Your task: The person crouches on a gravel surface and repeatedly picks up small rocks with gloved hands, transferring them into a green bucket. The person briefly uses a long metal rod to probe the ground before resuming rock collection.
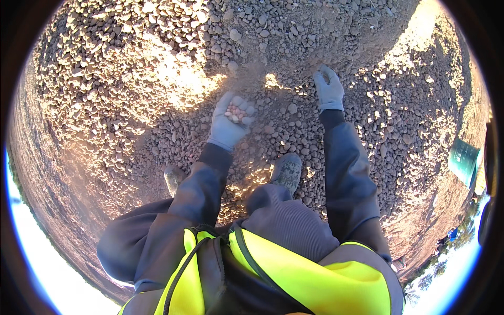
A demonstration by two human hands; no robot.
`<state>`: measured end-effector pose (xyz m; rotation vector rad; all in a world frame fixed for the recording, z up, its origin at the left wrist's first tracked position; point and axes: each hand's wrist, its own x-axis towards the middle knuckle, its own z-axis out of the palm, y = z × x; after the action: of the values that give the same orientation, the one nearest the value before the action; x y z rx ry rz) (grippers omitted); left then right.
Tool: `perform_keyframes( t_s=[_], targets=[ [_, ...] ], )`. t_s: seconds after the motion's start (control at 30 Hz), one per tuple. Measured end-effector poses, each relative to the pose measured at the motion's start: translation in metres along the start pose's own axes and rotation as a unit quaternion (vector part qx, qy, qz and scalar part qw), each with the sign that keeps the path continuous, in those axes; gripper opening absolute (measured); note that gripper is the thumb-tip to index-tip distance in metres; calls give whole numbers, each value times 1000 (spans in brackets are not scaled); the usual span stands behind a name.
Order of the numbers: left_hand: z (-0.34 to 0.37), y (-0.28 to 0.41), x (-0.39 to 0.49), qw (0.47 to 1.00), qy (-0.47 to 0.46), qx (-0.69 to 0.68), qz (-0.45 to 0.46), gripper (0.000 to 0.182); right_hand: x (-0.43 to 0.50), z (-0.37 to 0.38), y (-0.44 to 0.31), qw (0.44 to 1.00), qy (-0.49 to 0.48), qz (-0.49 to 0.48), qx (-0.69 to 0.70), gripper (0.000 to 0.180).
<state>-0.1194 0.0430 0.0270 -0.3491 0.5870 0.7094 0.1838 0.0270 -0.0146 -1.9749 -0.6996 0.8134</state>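
My left hand (229,122), in a pale glove, is palm up with its fingers curled around several small pinkish, rounded lumps (235,113); whether they are stones or something grown cannot be told. My right hand (329,88), gloved the same way, reaches farther out to the right, just over the stony soil (291,118). Its thumb and fingers are bent with a gap between them, and nothing shows in that gap. The fingertips are close to the ground at the foot of a shaded mound of gravelly earth (334,35).
Loose stones and clods cover the ground all around. My two shoes (287,171) stand between and below my hands. A green bucket (464,162) lies tilted at the far right. Small blue and dark things are in the distance at lower right, too small to name.
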Motion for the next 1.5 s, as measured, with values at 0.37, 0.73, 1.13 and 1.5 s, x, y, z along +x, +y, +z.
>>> perform_keyframes(
  t_s=[0.37, 0.73, 1.13, 1.5],
  targets=[
    [-16, 15, -6, 999, 5, 6, 31, 35, -5, 28, -7, 978, -72, 34, -191, 76],
    [-1, 17, -1, 999, -14, -15, 38, 34, -82, 55, -12, 871, -314, -171, -337, 55],
    [0, 14, -2, 999, -21, 16, 34, 31, 31, -35, 38, 992, 32, -36, -119, 32],
    [-6, 12, -4, 999, 23, 22, 44, 34, 9, -8, 26, 921, 38, -64, -382, 26]
  ],
)
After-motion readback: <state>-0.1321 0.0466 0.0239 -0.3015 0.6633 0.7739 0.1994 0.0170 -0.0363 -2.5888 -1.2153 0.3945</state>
